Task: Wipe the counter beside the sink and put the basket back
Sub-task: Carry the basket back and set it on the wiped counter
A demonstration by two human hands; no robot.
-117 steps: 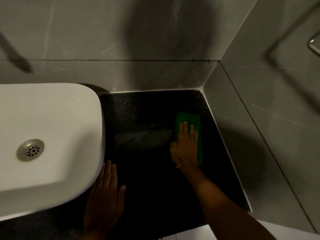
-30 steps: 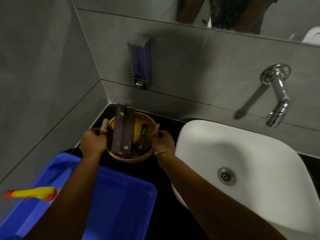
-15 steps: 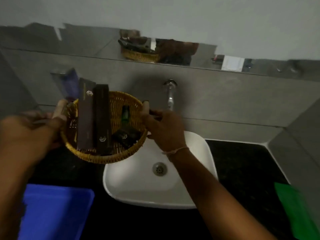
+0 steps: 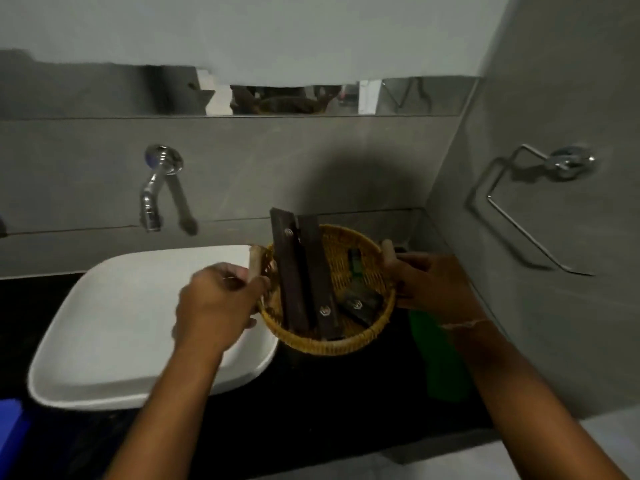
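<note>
Two bare arms reach forward over the black counter (image 4: 332,403). The left hand (image 4: 218,303) has its fingers curled tight around the pale handle on the left side of the basket (image 4: 329,341). The right hand (image 4: 433,289) grips the handle on the other side the same way, and a thin string sits on that wrist. The round woven basket is between the hands, at the right of the white sink (image 4: 131,327) and over the counter; I cannot tell if it touches the counter.

Inside it two long dark boxes (image 4: 304,278) lean up past the rim. Each has a small round mark, too small to read. A small dark packet (image 4: 360,306) with the same kind of mark and a little green bottle (image 4: 355,261) lie beside them.

A green cloth (image 4: 440,362) lies on the counter under the right arm, by the side wall. A bit of a blue tub (image 4: 10,434) shows at the far left edge.

Farther back, a shiny tap (image 4: 152,195) sticks out of the grey wall above the sink. A metal towel ring (image 4: 526,209) hangs on the right wall. A strip of mirror (image 4: 277,98) runs above the tiles.
</note>
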